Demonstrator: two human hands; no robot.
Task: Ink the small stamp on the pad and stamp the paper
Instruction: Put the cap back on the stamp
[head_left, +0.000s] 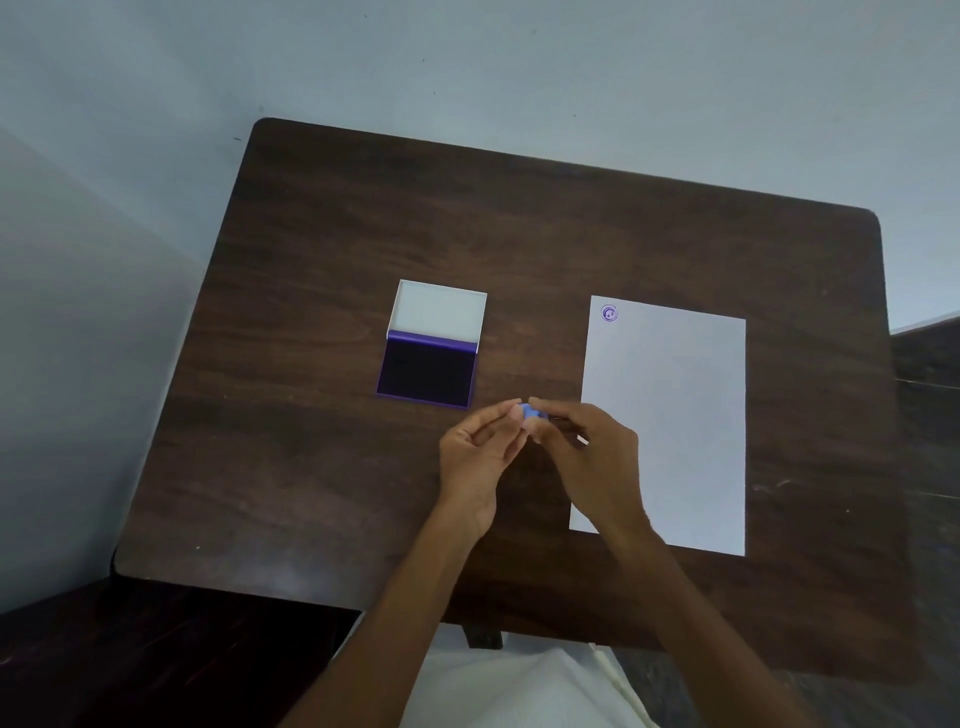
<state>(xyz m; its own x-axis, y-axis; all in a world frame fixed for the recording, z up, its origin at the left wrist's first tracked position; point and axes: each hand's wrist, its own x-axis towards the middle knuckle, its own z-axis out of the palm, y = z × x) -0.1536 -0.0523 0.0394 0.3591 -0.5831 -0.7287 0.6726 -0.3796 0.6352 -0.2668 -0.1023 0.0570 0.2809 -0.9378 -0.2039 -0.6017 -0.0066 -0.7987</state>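
Observation:
A small blue stamp (531, 412) is pinched between the fingertips of both hands, just above the dark wooden table (322, 291). My left hand (480, 454) touches it from the left and my right hand (589, 449) from the right; most of the stamp is hidden by fingers. The ink pad (427, 371) lies open up and to the left, its dark purple pad exposed and its white lid (439, 310) folded back. A white sheet of paper (670, 415) lies to the right, with one purple round print (609, 314) in its top left corner.
A pale wall stands behind the table's far edge. Dark furniture shows at the lower left and at the right edge (930, 374). White cloth on my lap (519, 691) shows below the table's near edge.

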